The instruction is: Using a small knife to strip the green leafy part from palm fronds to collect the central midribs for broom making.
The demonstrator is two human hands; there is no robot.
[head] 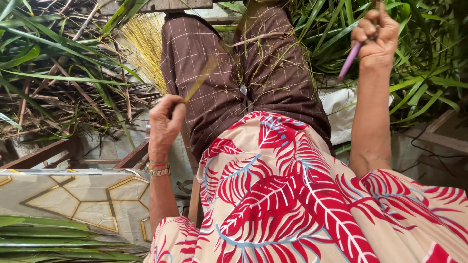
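Left hand [165, 117] fisted, pinching at lap height; right hand [376, 35] raised, apparently clenched.

Matt brown checked cloth [273, 73], a smooth purple plastic handle [349, 62], stiff dry yellow straw bundle [144, 46], glossy green leaves [48, 241].

Clearance exists between the left hand [165, 119] and right hand [375, 36], above the brown checked cloth lap [273, 73]. Long green leaf blades [429, 73] and dry brown stalks [63, 92] obstruct both flanks.

Heaped green palm leaves [429, 73], dry brown fronds [63, 97], patterned tile slab [73, 199], wooden frame pieces [39, 156], daylight
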